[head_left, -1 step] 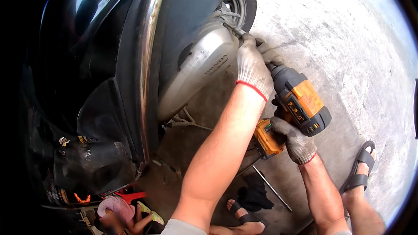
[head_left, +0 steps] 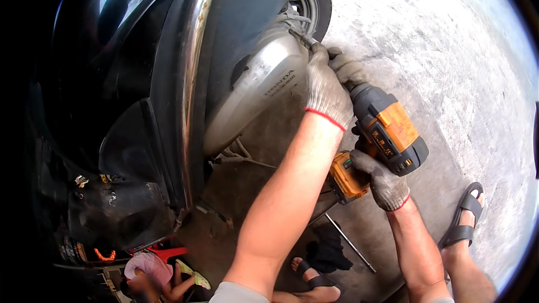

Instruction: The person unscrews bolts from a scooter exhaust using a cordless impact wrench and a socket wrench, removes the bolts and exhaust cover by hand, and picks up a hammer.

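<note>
A black and orange cordless impact wrench [head_left: 390, 129] is in my right hand [head_left: 384, 185], whose gloved fingers are closed round its handle above the orange battery [head_left: 349, 179]. My left hand [head_left: 331, 78], in a white knit glove with a red cuff, is closed round the shaft in front of the tool. A metal socket [head_left: 307, 41] sticks out past its fingers towards the rear of a scooter. The socket's tip lies at the end of the silver engine cover [head_left: 264, 73], close to the wheel [head_left: 306, 3]; what it touches there is too small to tell.
The scooter's dark body [head_left: 123, 67] with a chrome strip [head_left: 193, 50] fills the left. A metal rod [head_left: 351, 244] and a black cloth [head_left: 328, 252] lie on the concrete floor [head_left: 426, 39]. Sandalled feet are below. Another person in pink [head_left: 149, 269] sits at lower left.
</note>
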The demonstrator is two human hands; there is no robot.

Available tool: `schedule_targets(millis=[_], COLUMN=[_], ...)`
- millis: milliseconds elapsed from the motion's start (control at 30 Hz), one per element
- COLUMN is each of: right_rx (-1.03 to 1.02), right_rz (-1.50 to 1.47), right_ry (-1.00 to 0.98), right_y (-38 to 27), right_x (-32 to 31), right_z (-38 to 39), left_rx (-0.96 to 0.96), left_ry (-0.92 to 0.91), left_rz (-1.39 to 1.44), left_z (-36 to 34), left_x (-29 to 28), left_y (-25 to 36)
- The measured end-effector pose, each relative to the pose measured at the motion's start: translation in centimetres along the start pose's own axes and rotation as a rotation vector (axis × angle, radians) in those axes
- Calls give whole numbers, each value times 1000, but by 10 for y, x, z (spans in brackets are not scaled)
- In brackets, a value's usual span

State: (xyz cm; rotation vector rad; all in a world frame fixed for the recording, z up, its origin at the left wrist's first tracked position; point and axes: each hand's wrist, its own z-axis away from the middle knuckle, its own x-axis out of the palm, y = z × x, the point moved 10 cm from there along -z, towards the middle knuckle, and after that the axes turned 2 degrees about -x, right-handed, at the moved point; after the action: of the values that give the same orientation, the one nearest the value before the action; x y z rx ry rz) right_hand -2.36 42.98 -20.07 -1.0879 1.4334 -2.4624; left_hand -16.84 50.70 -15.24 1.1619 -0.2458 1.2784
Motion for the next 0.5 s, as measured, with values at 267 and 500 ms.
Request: schedule_targets(millis=[267, 500], right_rx=[-1, -110], right_rz=[-63, 38], right_ry=[-1, 14], right_y=[0, 15], right_x=[-2, -4], right_z=[-7, -5], left_rx=[-12, -51], left_ry=[-74, -120], left_rz=[110, 47], left_z=[-5, -3], left_x=[-2, -8], left_y=[-2, -4])
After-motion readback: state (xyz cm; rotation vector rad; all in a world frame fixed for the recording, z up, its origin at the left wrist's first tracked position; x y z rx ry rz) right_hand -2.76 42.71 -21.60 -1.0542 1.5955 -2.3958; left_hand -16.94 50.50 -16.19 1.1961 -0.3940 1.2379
